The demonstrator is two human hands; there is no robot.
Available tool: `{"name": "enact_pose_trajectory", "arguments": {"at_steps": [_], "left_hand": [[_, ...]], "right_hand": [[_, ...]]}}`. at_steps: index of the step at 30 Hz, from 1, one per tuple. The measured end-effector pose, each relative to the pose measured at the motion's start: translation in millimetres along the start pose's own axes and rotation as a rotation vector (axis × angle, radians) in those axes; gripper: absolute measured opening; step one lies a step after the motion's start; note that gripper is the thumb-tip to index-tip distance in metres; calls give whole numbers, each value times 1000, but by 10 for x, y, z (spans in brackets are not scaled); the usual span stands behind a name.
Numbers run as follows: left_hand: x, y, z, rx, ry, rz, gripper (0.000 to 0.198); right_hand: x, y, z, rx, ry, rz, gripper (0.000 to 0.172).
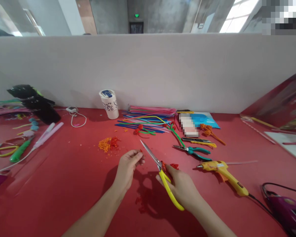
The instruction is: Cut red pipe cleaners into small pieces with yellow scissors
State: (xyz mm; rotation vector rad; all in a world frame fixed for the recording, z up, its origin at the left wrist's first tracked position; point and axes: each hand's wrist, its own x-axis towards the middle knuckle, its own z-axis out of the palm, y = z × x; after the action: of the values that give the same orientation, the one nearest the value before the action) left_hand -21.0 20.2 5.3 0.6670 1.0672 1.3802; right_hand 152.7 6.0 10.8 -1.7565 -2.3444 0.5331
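My right hand [181,186] is closed round the yellow handles of a pair of scissors [156,164], whose shut blades point up and left. A bit of red fuzzy pipe cleaner [174,166] shows at the fingers of this hand. My left hand [128,166] hovers over the red table [64,184] with its fingertips pinched on a small red scrap [140,152] by the blade tip. Red trimmings [141,200] lie on the table below my hands.
Orange and red fluff pile [108,144], pipe cleaner bundle [148,120], white cup [109,103], teal pliers [194,151], yellow glue gun [224,172], purple device [286,205], green scissors [18,152], black object [37,102]. Grey partition wall [162,69] behind.
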Motion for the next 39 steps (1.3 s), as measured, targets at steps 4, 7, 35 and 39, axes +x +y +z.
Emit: {"name": "enact_pose_trajectory", "arguments": {"at_steps": [4, 7, 35, 39], "left_hand": [[-25, -21, 29, 13, -83, -53, 15], [-62, -29, 54, 50, -174, -119, 14], [-81, -71, 94, 263, -46, 9, 11], [-11, -1, 41, 143, 12, 38, 12]], "right_hand": [[30, -37, -30, 196, -9, 52, 33], [77, -66, -28, 513, -30, 63, 29], [39, 12, -15, 366, 117, 60, 25], [-8, 36, -41, 123, 75, -11, 28]]}}
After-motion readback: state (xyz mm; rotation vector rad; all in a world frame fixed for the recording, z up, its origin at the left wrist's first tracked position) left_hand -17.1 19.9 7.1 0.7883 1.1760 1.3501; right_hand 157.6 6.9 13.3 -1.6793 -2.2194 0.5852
